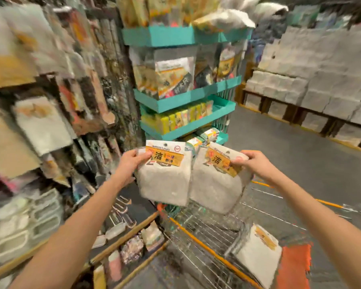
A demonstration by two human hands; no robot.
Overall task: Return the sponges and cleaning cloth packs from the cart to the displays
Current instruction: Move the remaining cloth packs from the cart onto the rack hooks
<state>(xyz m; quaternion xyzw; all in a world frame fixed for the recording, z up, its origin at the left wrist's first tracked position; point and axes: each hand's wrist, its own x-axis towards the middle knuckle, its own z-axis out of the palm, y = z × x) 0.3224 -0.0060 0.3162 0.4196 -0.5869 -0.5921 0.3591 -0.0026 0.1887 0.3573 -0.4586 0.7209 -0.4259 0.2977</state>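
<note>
Head view: the task looks partly done, not finished. The left grip (131, 161) pinches the yellow header card of one white cloth pack (165, 182), thumb on the front and fingers behind. The right grip (252, 163) pinches the header of a second cloth pack (215, 190) the same way. Both packs hang in the air, touching side by side, above the far end of the cart (204, 245) and in front of the teal display stand (175, 103); neither is on a shelf yet.

The wire cart holds a third cloth pack (256, 253), lying flat at its near end beside an orange flap. So at least three packs remain to be placed. Whether any sponges are left in the cart is unclear through the blur.

On the stand, an upper tier carries upright bagged packs (167, 78), and a lower tier a row of yellow sponges (175, 119) standing on edge. The hanging racks on the left are too smeared to read.
</note>
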